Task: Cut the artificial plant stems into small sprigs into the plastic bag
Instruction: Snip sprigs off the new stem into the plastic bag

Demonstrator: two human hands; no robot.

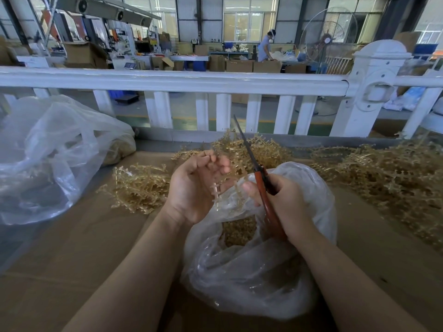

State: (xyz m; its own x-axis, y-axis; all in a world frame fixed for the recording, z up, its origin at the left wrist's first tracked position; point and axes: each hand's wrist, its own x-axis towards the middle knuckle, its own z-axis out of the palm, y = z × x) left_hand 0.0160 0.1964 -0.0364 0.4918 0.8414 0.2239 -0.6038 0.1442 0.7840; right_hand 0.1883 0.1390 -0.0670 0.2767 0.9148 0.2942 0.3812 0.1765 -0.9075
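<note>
Your scissors [260, 178] run their long axis from the orange handles low in your right hand [285, 202] up and slightly away to the left, the dark blades together and the tip pointing at the white fence [172, 80] beyond the table. Your right hand's fingers are wrapped round the handles, just above the mouth of the clear plastic bag [263, 271]. That bag sits on the brown cardboard table top [84, 248] directly under both hands, crumpled, with a mound of short tan sprigs [237, 232] showing through its opening.

Your left hand [199, 185] is just left of the scissors, palm turned up, fingers curled loosely round a thin tan stem piece [217, 190] that hangs down toward the bag's mouth. It is a pale straw colour, with stubby side prongs.

Loose stems [141, 185] of the same colour lie left of the bag, and a bigger heap [388, 178] spreads to its right. A second clear bag [48, 159] sits far left of it.
</note>
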